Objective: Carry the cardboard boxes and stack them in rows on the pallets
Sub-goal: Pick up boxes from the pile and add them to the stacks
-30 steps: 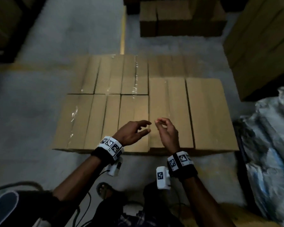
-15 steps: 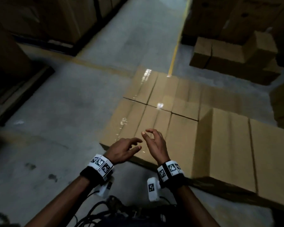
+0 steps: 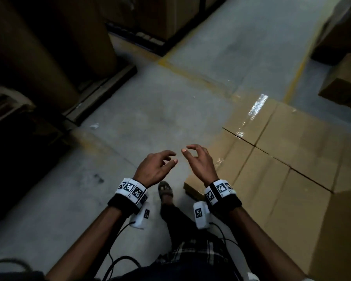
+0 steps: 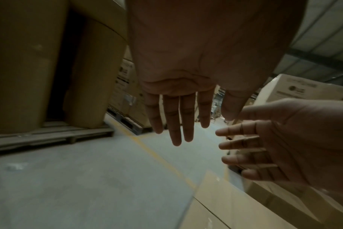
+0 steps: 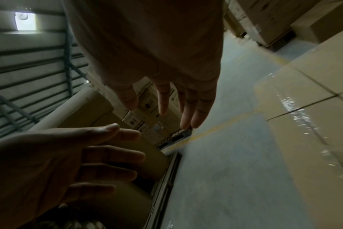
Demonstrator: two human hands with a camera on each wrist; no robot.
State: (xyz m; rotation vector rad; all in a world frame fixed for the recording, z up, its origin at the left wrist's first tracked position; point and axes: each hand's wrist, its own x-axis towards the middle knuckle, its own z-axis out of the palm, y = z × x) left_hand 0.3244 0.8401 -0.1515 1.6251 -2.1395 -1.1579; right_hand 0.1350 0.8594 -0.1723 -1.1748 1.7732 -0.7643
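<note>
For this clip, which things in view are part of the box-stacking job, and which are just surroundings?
Part of the job:
- stacked cardboard boxes, in rows at the right
- left hand and right hand, both empty

Surroundings:
- large brown rolls on a wooden pallet
- printed cartons
- yellow floor line

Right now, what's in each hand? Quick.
Left hand: open, fingers relaxed, holding nothing.
Right hand: open, fingers loosely curled, holding nothing; it hovers by the stacked cardboard boxes.
</note>
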